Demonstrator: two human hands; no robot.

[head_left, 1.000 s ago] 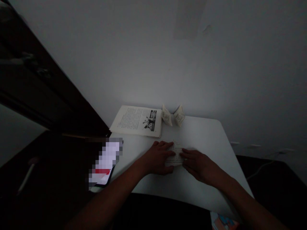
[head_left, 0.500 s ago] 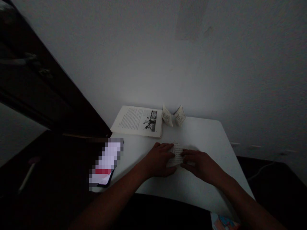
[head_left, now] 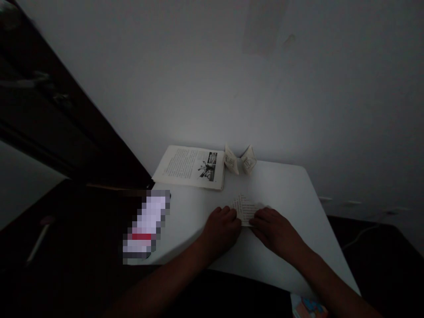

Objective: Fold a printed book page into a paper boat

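Observation:
A folded sheet of printed paper [head_left: 245, 208], pointed at its far end, lies on the white table [head_left: 281, 190] between my hands. My left hand [head_left: 222, 227] has its fingers curled at the paper's left lower side, and the thumb is mostly hidden. On the right lower side, my right hand [head_left: 273, 227] pinches the paper with bent fingers. The near corners of the sheet are covered by both hands. Beyond it stands a folded paper shape [head_left: 249, 161] with spread, pointed flaps, made of similar printed paper.
An open book [head_left: 188, 168] with text and pictures lies at the back left, touching or close to the paper shape. A pixelated phone [head_left: 149, 221] rests at the left edge. A wall [head_left: 212, 88] rises behind the table; a dark door [head_left: 66, 110] stands left.
My left hand has gone from lying flat with stretched fingers to curling at the paper's lower side. My right fingers have closed on the other side, and more of the paper's pointed top shows.

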